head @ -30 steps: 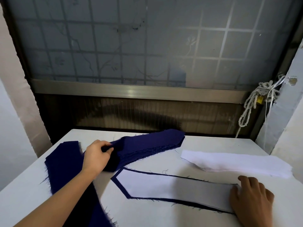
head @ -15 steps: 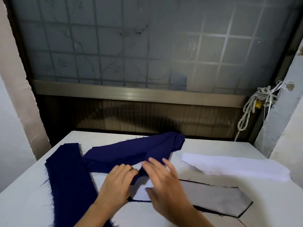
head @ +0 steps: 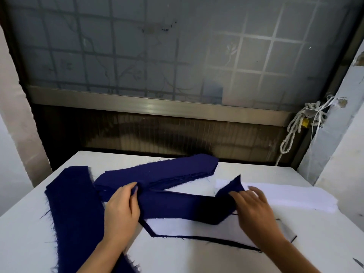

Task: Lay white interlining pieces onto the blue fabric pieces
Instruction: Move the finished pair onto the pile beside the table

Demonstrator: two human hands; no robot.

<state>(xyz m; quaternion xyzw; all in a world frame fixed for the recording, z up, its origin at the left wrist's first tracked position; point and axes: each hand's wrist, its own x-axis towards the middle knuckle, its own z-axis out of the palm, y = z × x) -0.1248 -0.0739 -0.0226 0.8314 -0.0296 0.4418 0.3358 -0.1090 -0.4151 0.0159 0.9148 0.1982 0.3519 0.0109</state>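
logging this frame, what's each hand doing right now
Left hand: pinching the left end of the blue fabric piece.
Right hand: gripping its raised right end.

Dim, soft daylight through frosted window (head: 157, 46); bench (head: 197, 257) evenly lit, weak shadows. Right hand (head: 254, 209) slightly motion-blurred at the tips. Wide-angle bending at frame edges.

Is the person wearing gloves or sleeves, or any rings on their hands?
No gloves. The left hand and the right hand are bare, with no rings that I can see. The left forearm and the right forearm are bare too: no sleeve, watch or bracelet shows.
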